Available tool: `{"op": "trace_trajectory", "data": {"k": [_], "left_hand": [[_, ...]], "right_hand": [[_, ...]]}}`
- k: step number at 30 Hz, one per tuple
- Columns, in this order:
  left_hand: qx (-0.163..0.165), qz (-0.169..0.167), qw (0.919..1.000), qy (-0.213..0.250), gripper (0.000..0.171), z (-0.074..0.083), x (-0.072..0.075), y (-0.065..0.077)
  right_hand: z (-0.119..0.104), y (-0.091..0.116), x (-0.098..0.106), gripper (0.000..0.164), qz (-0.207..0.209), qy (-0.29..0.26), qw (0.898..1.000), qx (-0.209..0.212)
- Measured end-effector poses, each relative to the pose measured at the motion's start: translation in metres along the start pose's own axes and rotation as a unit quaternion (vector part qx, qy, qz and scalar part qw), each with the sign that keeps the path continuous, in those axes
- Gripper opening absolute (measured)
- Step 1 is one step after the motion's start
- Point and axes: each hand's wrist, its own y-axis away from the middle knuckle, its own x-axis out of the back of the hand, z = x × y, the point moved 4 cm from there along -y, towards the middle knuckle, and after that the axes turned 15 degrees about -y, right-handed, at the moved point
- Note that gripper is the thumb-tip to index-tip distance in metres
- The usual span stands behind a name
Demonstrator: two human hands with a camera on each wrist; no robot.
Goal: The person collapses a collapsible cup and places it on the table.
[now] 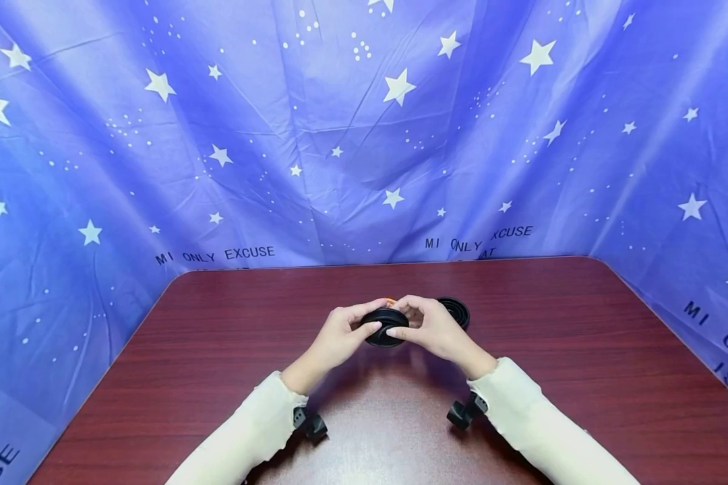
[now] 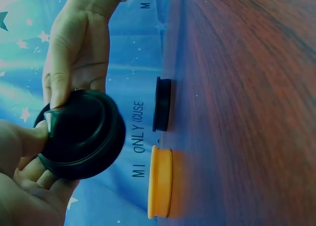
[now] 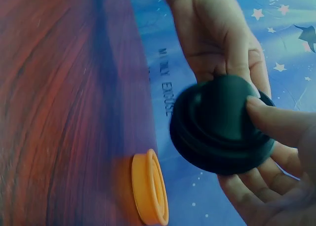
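Both hands hold one black round piece (image 1: pixel 383 334), with a thick rim and a raised, rubbery-looking middle, above the table. My left hand (image 1: pixel 338 331) pinches its left side, thumb on the near face and fingers behind. From the right, my right hand (image 1: pixel 439 331) grips the opposite side in the same way. The two thumbs lie close together on the face in the head view. In the left wrist view the middle of the black piece (image 2: pixel 81 132) bulges near the thumbs. An orange ringed disc (image 3: pixel 150 189) sits behind the hands, mostly hidden in the head view.
A second black ringed disc (image 1: pixel 459 311) lies on the reddish-brown wooden table (image 1: pixel 249 303), just beyond the right hand. Blue curtains with white stars (image 1: pixel 340 135) hang along the back and sides. A small black camera (image 1: pixel 311 424) is strapped at the left wrist.
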Motion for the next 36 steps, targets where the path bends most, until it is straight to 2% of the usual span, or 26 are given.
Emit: {"op": "trace_trajectory", "data": {"k": [3, 8, 11, 15, 18, 22, 27, 32, 36], "left_hand": [[0.006, -0.014, 0.9999, -0.004, 0.038, 0.000, -0.002, 0.000], [0.005, -0.016, 0.9999, -0.002, 0.037, 0.002, -0.001, 0.000], [-0.002, -0.013, 0.9998, 0.017, 0.037, 0.003, 0.000, -0.001], [-0.001, 0.001, 0.9977, 0.067, 0.038, 0.003, 0.002, -0.001], [0.002, 0.022, 0.9950, 0.097, 0.038, 0.002, 0.005, -0.001], [-0.021, 0.041, 0.9926, 0.112, 0.041, 0.008, 0.009, 0.000], [-0.050, 0.058, 0.9917, 0.103, 0.043, 0.012, 0.011, 0.002], [-0.051, 0.083, 0.9923, 0.077, 0.040, 0.010, 0.012, 0.002], [-0.052, 0.092, 0.9916, 0.075, 0.039, 0.010, 0.013, 0.002]], "right_hand": [[0.001, 0.001, 0.000, 0.024, -0.015, 0.041, 0.999, 0.008], [0.000, 0.000, 0.000, 0.021, -0.016, 0.059, 0.998, 0.024], [-0.001, -0.001, 0.000, 0.019, -0.012, 0.042, 0.999, 0.024], [-0.002, 0.000, 0.001, 0.017, -0.002, 0.008, 1.000, 0.019], [-0.004, 0.000, 0.003, 0.016, 0.021, -0.016, 0.999, 0.021], [-0.007, 0.000, 0.006, 0.018, 0.058, -0.049, 0.997, 0.031], [-0.007, 0.000, 0.006, 0.018, 0.071, -0.058, 0.995, 0.036], [-0.006, 0.000, 0.005, 0.017, 0.070, -0.066, 0.995, 0.029], [-0.006, 0.000, 0.004, 0.017, 0.067, -0.065, 0.995, 0.031]]}}
